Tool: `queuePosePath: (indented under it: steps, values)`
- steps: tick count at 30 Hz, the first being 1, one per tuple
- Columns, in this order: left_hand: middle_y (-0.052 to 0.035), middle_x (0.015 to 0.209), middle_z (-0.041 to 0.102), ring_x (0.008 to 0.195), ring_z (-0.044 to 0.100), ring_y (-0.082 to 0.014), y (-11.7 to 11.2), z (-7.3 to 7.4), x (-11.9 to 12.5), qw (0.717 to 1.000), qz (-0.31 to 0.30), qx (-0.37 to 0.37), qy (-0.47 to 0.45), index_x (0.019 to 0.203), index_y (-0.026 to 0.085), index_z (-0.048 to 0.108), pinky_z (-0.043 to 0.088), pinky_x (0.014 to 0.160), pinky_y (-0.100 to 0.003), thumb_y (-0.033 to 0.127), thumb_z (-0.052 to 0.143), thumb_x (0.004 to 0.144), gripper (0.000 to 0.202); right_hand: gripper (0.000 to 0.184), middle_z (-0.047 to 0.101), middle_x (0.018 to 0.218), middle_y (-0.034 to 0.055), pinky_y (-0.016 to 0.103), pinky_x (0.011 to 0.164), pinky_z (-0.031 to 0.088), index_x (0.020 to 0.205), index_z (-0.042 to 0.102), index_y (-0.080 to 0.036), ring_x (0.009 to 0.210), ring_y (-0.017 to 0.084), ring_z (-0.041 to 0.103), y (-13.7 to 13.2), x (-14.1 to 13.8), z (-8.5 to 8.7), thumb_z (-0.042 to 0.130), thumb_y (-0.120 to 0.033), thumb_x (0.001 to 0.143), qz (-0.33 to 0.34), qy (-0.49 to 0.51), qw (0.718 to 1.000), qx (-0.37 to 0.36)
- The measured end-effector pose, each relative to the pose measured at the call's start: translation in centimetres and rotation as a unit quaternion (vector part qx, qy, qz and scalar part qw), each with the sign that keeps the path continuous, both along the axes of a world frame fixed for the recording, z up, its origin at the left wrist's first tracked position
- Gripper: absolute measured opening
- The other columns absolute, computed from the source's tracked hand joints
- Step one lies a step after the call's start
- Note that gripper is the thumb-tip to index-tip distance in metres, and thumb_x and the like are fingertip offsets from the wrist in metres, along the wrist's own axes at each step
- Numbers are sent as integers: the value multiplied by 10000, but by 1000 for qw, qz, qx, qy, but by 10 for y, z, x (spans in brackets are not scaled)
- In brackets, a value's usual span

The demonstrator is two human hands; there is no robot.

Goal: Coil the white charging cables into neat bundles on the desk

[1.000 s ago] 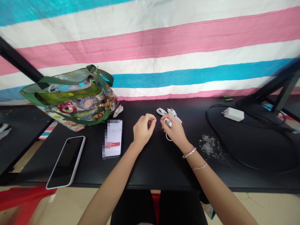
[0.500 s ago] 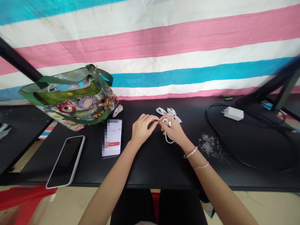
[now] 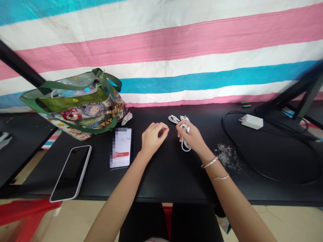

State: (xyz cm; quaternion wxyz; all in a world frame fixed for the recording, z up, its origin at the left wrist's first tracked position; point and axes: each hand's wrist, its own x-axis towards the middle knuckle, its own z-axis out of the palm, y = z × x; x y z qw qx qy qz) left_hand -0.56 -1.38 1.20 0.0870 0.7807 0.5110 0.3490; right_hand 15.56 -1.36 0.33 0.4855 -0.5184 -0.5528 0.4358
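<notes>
My right hand (image 3: 190, 135) is closed around a coiled white charging cable (image 3: 186, 146), whose loops stick out below the fingers. Thumb and forefinger of my left hand (image 3: 154, 136) are pinched together a short way to the left; anything between them is too small to make out. A gap separates the two hands. Just behind my right hand, bundled white cables (image 3: 173, 119) rest on the black table (image 3: 161, 174), partly hidden by that hand.
On the left stand a cartoon-print bag (image 3: 93, 107) with green handles, a lit phone (image 3: 121, 151) and a white-edged dark device (image 3: 72, 173) near the front edge. Rightward are a white power adapter (image 3: 251, 121), a long black cable (image 3: 234, 151) and pale scraps (image 3: 227, 156).
My hands have come apart, having met at the fingertips before. The right hand has shifted slightly to the right with the white cable; the left hand has barely moved.
</notes>
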Motion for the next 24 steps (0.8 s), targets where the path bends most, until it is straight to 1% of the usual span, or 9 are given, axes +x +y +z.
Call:
queuePosePath:
  steps: [4,7,10,14,17,19,22,24]
  values:
    - [43,683,621,668,546,-99,0,0,2,998,27,-56,-14,712,211,606,380,609,-190,173,546,826,135,293,530,459,-85,202,379,381,728,504,-219,354,84,502,-1,0,5,655,-467,692,-74,67,994,49]
    - [46,689,616,649,549,-92,-2,-2,6,994,32,-100,-22,680,203,583,376,598,-187,174,551,809,136,332,528,471,-89,197,364,376,749,489,-222,352,80,490,-4,-6,10,671,-494,694,-92,127,985,70]
    - [47,696,621,641,556,-88,-6,-3,12,992,21,-122,-12,660,199,577,368,589,-186,189,562,802,143,328,521,481,-94,199,382,392,767,485,-224,361,76,486,-9,-16,11,662,-497,722,-92,162,979,87]
    - [36,709,640,674,585,-101,-10,-2,17,991,0,-134,26,656,197,583,350,570,-190,230,573,813,161,262,539,494,-83,222,455,440,791,508,-224,420,93,529,-15,-27,8,639,-451,775,-47,155,980,117]
    - [20,732,657,718,608,-121,-11,1,18,988,-2,-146,53,702,197,602,348,572,-196,223,594,801,103,233,573,523,-65,250,492,471,806,524,-224,460,113,559,-16,-30,4,618,-437,803,-15,132,983,124]
    - [16,732,658,719,611,-126,-11,1,19,987,1,-151,58,720,199,608,350,571,-197,230,591,807,94,244,576,525,-64,256,498,475,804,522,-225,461,115,559,-15,-28,4,612,-451,803,-22,127,984,121]
    - [19,714,652,706,606,-123,-12,0,20,986,0,-157,54,708,201,601,360,580,-194,250,566,829,136,279,561,504,-72,252,513,475,785,511,-226,457,109,545,-12,-24,5,614,-485,787,-52,123,984,121]
    - [22,713,652,705,604,-123,-12,-1,21,985,-2,-162,50,701,203,595,367,586,-194,256,562,833,147,300,555,492,-75,247,509,468,775,505,-227,447,105,528,-10,-22,6,614,-506,777,-55,116,985,118]
